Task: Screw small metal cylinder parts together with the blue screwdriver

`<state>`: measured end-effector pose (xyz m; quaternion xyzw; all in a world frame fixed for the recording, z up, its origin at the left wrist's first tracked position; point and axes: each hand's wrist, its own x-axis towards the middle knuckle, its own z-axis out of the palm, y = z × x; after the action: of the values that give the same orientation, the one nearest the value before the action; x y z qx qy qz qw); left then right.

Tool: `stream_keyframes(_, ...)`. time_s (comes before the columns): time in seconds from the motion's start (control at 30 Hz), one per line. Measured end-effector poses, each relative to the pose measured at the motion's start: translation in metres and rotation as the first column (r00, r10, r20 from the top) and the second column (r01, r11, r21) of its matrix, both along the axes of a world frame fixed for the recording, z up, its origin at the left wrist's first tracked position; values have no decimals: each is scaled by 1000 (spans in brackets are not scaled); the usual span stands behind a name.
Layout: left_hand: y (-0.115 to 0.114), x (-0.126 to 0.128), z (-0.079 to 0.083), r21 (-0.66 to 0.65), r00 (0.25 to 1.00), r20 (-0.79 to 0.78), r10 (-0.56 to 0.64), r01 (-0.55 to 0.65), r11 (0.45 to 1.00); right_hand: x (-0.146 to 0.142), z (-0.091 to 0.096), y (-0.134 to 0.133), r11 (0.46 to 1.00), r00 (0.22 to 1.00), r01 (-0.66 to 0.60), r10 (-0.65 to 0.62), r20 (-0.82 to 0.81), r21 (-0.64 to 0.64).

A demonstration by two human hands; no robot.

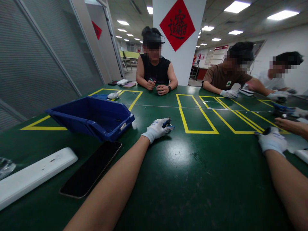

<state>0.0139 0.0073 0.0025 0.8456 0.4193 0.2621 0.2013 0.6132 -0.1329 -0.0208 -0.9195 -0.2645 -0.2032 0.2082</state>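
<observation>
My left hand (157, 129), in a white glove with dark blue fingertips, is closed just above the green table (168, 179). A small dark piece (169, 120) with a shiny top shows between its fingers; its kind I cannot make out. To the left of that hand stands a blue plastic bin (96, 115) with a low front. My right hand (273, 141), also gloved, reaches out to the far right edge of the table. Its fingers are mostly hidden, with something dark at their tips. Another person's bare hand (291, 124) is close beside it.
A black phone (92, 170) and a long white bar-shaped object (36, 178) lie at the left. Yellow tape (202, 132) marks rectangles on the table. A person in black (156, 69) sits opposite; others, including one in brown (222, 77), sit at the right.
</observation>
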Motion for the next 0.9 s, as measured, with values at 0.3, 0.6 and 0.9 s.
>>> stream_keyframes(0.3,0,2,0,79,986,-166,-30,43,996,-87,11,9,920,933,-359,354,-58,-156)
stream_keyframes(0.6,2,-2,-1,98,927,-231,295,-279,955,-356,19,61,328,328,-938,944,14,-110)
stream_keyframes(0.9,13,-14,-9,6,874,-87,478,-479,878,-445,22,107,251,256,-962,966,-38,-104)
